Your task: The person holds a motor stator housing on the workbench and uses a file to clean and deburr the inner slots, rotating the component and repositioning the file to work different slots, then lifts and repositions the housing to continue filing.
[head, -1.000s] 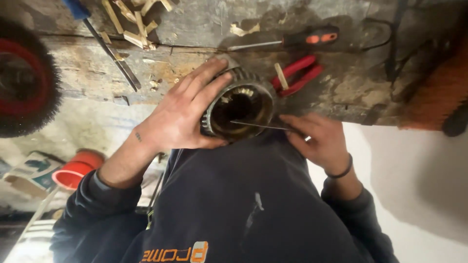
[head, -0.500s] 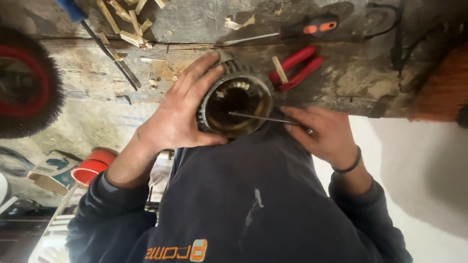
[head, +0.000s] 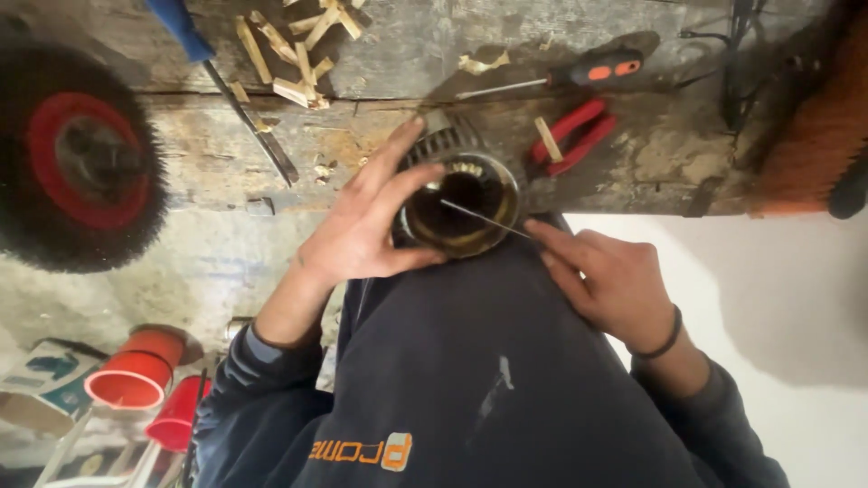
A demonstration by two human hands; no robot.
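My left hand [head: 362,230] is wrapped around a round, ribbed metal motor housing [head: 470,167] at the near edge of a worn wooden workbench [head: 407,36]. Its fingers lie over the top and left side, and the thumb runs under the rim. The open bore faces me and shows copper windings inside. My right hand [head: 606,276] pinches a thin metal rod [head: 484,217] between its fingertips. The rod's tip reaches leftwards into the bore. A dark band is on the right wrist. My dark sweatshirt fills the lower frame.
On the bench lie an orange-and-black screwdriver [head: 579,72], red-handled pliers [head: 574,136], several wood slivers [head: 289,54] and a blue-handled tool [head: 217,72]. A black wire wheel with a red hub [head: 77,154] hangs at left. Red cups [head: 136,375] sit below, and an orange brush [head: 814,136] is at right.
My left hand keeps its grip on the housing. The rod in my right hand has tilted a little inside the bore, and the view has shifted slightly.
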